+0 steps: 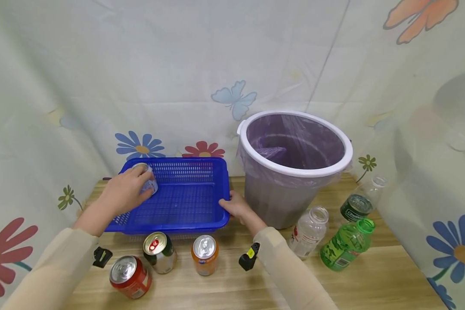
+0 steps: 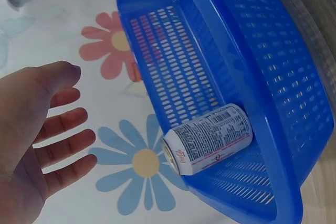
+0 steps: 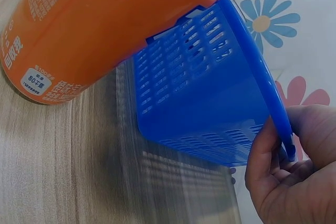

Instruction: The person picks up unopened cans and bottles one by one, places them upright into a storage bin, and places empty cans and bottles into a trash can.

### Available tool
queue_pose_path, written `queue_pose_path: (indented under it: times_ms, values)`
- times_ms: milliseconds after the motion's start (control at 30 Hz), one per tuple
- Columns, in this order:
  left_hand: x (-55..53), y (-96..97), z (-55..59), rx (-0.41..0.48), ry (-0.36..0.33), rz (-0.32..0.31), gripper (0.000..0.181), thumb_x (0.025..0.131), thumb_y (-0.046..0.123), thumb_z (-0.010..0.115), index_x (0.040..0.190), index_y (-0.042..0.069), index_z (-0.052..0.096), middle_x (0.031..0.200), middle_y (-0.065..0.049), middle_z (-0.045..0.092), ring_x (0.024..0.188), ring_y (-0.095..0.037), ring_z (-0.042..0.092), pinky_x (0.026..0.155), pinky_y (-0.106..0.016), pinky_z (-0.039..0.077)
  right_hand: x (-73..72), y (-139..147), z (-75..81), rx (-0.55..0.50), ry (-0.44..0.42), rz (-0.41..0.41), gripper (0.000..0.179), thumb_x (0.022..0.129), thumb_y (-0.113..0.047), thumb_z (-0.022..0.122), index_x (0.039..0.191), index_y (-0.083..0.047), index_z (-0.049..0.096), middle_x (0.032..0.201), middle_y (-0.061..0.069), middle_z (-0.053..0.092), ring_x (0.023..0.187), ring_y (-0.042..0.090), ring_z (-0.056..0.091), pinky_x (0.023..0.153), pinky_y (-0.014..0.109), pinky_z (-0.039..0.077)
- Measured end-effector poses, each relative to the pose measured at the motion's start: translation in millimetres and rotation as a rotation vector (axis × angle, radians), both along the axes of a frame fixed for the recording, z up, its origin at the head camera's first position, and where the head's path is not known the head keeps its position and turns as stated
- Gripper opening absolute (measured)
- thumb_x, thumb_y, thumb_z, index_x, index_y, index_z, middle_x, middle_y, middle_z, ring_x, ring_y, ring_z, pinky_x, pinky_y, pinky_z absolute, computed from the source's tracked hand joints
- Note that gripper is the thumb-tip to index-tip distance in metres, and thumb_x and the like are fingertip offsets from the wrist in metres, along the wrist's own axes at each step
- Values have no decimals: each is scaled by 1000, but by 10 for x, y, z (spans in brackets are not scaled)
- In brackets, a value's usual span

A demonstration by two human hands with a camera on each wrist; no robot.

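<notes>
Our left hand hovers over the left end of the blue basket, thumb and fingers loosely spread and holding nothing; the left wrist view shows a gap between the fingertips and the white can. Our right hand is closed on the basket's right rim, pinching it between thumb and curled fingers.

We see the white can inside the basket, at its back left corner (whether it stands quite upright, we cannot tell). The basket itself sits toward the back left corner of the bench. To its right, near the back edge, we have the grey bin, its white rim edged with a clear purplish liner.

Between the basket and the front edge, three cans stand upright: the red can furthest left, the dark green can just beside it, and the orange can to their right. Toward the right edge we find three bottles near one another: a clear bottle with red print, a green bottle and a clear bottle with a dark label.
</notes>
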State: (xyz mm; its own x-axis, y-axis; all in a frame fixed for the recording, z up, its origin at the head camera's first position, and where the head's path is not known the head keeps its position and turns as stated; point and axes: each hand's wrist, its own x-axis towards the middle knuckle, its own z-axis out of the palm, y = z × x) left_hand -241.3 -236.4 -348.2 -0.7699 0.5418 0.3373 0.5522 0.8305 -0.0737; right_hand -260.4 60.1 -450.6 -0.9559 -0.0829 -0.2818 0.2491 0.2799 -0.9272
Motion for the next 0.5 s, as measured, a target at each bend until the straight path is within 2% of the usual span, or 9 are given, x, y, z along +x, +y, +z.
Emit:
queue_pose_path:
  times_ms: [267, 500]
  values:
    - [165, -11, -31, -7, 35, -8, 32, 76, 23, 73, 100, 4, 63, 85, -8, 55, 69, -23, 53, 53, -36, 47, 12, 2, 0, -7, 3, 1, 32, 85, -12, 52, 111, 6, 46, 108, 29, 58, 86, 39, 65, 62, 39, 57]
    - [331, -29, -96, -5, 35, -18, 34, 75, 24, 74, 99, 3, 63, 89, -9, 57, 75, -26, 54, 60, -40, 49, 23, -3, 11, -3, 2, 0, 32, 85, -12, 52, 111, 5, 47, 108, 29, 58, 87, 40, 64, 61, 37, 57]
